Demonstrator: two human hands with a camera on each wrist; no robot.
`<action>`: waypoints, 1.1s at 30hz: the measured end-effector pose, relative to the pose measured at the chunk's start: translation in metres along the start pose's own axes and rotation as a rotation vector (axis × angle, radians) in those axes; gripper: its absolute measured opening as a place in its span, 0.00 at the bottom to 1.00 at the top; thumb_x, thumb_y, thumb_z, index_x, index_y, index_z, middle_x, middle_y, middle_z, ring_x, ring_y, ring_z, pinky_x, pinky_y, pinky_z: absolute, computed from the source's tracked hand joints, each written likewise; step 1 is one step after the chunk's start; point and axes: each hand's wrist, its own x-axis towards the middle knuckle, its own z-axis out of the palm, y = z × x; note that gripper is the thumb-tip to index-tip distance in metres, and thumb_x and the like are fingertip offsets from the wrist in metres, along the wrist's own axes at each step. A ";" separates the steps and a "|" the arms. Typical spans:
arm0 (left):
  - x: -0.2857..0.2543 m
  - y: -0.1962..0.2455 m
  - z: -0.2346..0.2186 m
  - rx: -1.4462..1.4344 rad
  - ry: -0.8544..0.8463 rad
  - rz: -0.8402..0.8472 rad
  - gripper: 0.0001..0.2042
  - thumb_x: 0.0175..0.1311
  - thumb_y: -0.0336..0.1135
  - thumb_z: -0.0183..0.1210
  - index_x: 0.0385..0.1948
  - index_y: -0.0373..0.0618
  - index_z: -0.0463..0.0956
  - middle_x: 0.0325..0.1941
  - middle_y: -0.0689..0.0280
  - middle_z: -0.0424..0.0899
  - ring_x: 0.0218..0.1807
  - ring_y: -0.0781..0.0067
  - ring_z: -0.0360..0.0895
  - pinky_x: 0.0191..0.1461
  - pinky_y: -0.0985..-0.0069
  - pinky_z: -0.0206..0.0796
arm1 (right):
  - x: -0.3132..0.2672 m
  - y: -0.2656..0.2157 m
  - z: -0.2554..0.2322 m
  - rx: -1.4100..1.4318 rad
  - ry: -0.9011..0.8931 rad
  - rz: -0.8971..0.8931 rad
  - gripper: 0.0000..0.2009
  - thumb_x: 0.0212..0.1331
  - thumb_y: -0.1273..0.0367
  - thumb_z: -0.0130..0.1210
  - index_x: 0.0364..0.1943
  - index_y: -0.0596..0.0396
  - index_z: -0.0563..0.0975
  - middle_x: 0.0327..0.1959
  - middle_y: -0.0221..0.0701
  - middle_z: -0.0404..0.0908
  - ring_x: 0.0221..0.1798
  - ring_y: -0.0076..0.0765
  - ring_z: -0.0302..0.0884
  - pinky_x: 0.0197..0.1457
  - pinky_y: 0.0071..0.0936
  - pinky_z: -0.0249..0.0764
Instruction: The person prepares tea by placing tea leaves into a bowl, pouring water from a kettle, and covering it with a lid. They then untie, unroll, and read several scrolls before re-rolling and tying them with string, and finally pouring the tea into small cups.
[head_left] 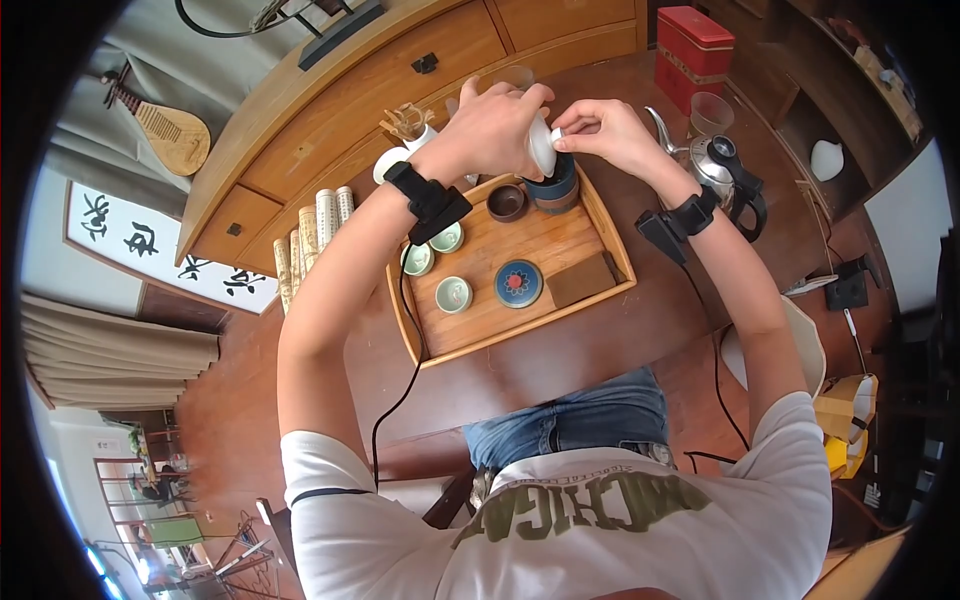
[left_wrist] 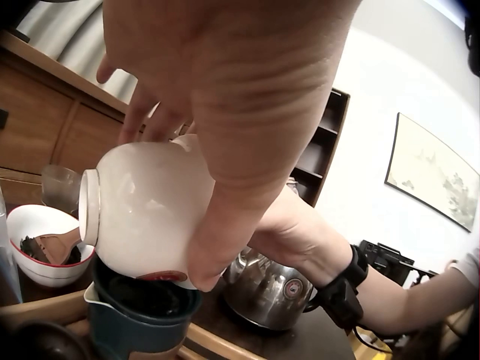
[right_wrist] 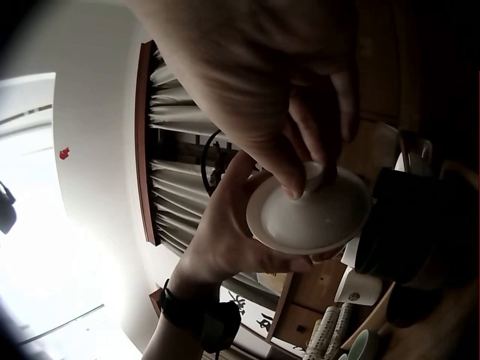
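My left hand [head_left: 490, 125] grips a white gaiwan bowl [left_wrist: 154, 206], thumb on one side and fingers on the other. The bowl lies tipped on its side, its foot facing left in the left wrist view. Between thumb and fingertips, my right hand [head_left: 615, 135] pinches the knob of the white gaiwan lid [right_wrist: 315, 217], which covers the bowl's mouth. Close below is a dark blue pitcher [left_wrist: 142, 322] with a small spout and dark inside, at the tray's back right corner. A small brown cup [head_left: 507, 202] stands beside it.
The wooden tray [head_left: 470, 338] carries green cups [head_left: 453, 295], a blue lid [head_left: 518, 284] and a folded brown cloth [head_left: 582, 281]. To the right stand a steel kettle [head_left: 715, 165], a glass [head_left: 710, 113] and a red tin [head_left: 692, 60]. A red-rimmed bowl [left_wrist: 49, 274] holds dark leaves and a scoop.
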 end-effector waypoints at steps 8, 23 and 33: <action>-0.003 -0.001 0.002 0.038 0.032 0.006 0.46 0.37 0.44 0.80 0.66 0.48 0.68 0.55 0.57 0.86 0.67 0.50 0.74 0.74 0.39 0.49 | 0.001 0.000 0.002 -0.017 0.007 -0.017 0.14 0.56 0.71 0.72 0.46 0.59 0.86 0.41 0.36 0.91 0.46 0.30 0.89 0.55 0.28 0.82; -0.018 -0.014 0.017 -0.173 0.199 -0.031 0.47 0.41 0.44 0.79 0.67 0.51 0.64 0.55 0.56 0.84 0.64 0.49 0.78 0.65 0.47 0.62 | -0.002 -0.028 0.010 -0.168 0.086 -0.092 0.13 0.59 0.68 0.71 0.46 0.58 0.86 0.37 0.30 0.88 0.41 0.23 0.85 0.48 0.24 0.81; -0.018 -0.017 0.011 -0.092 0.209 0.010 0.45 0.42 0.45 0.79 0.66 0.50 0.64 0.53 0.57 0.85 0.63 0.50 0.78 0.68 0.45 0.59 | -0.002 -0.024 0.012 -0.086 0.112 -0.099 0.16 0.57 0.63 0.71 0.46 0.56 0.86 0.38 0.35 0.90 0.43 0.31 0.87 0.52 0.30 0.81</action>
